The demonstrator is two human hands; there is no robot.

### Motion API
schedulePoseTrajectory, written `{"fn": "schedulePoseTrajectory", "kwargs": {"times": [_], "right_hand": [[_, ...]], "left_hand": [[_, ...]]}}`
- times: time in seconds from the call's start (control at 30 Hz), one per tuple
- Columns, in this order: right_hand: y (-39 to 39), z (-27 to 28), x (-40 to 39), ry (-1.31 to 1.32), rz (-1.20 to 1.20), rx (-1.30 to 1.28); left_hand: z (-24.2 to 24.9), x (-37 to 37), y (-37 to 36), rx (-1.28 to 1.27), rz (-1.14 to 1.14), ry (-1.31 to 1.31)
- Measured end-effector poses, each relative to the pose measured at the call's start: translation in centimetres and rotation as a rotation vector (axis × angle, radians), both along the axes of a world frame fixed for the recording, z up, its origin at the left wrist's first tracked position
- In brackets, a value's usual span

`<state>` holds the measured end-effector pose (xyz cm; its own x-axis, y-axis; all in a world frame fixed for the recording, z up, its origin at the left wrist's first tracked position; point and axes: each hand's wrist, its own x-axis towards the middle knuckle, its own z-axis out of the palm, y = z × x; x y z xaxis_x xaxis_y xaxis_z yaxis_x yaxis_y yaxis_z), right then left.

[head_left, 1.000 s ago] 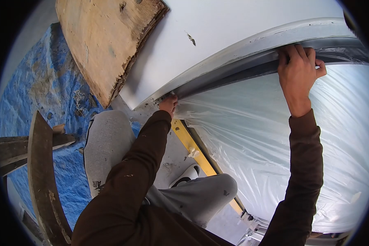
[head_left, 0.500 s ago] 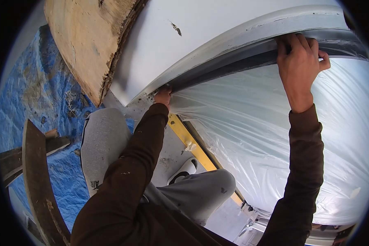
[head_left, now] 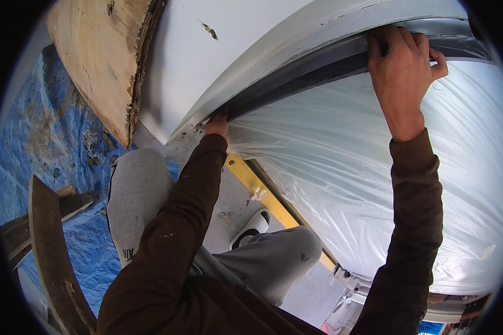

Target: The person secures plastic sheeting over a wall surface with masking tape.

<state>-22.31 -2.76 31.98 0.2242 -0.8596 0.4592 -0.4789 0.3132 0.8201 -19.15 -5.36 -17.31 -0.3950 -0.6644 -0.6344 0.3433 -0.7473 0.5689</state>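
Note:
A long dark strip (head_left: 307, 80) runs along the curved edge of a white panel (head_left: 235, 42), above a sheet of clear plastic film (head_left: 330, 145). My right hand (head_left: 401, 78) is at the strip's upper part, its fingers bent and closed against it, the tips tucked out of sight at its edge. Down at the lower end of the strip, my left hand (head_left: 217, 127) is closed on it near the panel's corner. Its fingertips are mostly hidden. The film hangs in creases and covers a pale surface.
A yellow sill strip (head_left: 262, 192) with a white clip crosses the floor below the film. At the left, a rough-edged wooden board (head_left: 100, 61) leans over a blue tarp (head_left: 56, 123), with curved wooden pieces (head_left: 53, 245) nearby. My knees and a white-and-black shoe (head_left: 251, 229) are beneath.
The view has shifted slightly, so the panel and board appear higher and farther left. Both hands stay at about the same places along the dark strip.

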Motion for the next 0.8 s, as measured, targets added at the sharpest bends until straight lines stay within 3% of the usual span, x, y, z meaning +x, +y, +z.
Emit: {"fn": "schedulePoseTrajectory", "kwargs": {"times": [0.2,0.27,0.37,0.43,0.5,0.6,0.63,0.7,0.73,0.8], "right_hand": [[-0.1,-0.1,1.1,-0.041,-0.057,-0.014],[0.0,-0.1,1.5,-0.121,-0.055,-0.003],[1.5,-0.6,2.2,-0.206,0.012,0.044],[2.9,-1.7,4.5,-0.249,0.097,0.021],[4.6,-3.5,6.4,-0.605,0.202,-0.062],[6.1,-7.6,8.8,-1.444,0.169,-0.224],[6.0,-9.0,9.2,-1.696,0.153,-0.254],[5.3,-12.4,9.2,-1.834,0.210,-0.317],[4.7,-13.4,9.3,-1.969,0.254,-0.358],[3.3,-14.0,9.5,-1.968,0.278,-0.424]], "left_hand": [[1.2,0.2,0.4,-0.042,0.070,-0.075],[-1.5,-0.5,0.7,-0.345,-0.065,-0.334],[5.1,1.7,1.6,-0.247,0.100,-0.445],[8.7,2.6,2.9,-0.438,0.206,-0.429],[12.4,3.4,4.0,-0.704,0.263,-0.303],[19.4,5.0,4.2,-1.154,0.217,-0.174],[20.2,4.8,4.2,-1.174,0.218,-0.173],[21.5,4.3,4.0,-1.441,0.118,-0.069],[21.9,4.2,3.6,-1.464,0.117,-0.063],[22.8,3.2,2.4,-1.542,0.115,-0.080]]}}
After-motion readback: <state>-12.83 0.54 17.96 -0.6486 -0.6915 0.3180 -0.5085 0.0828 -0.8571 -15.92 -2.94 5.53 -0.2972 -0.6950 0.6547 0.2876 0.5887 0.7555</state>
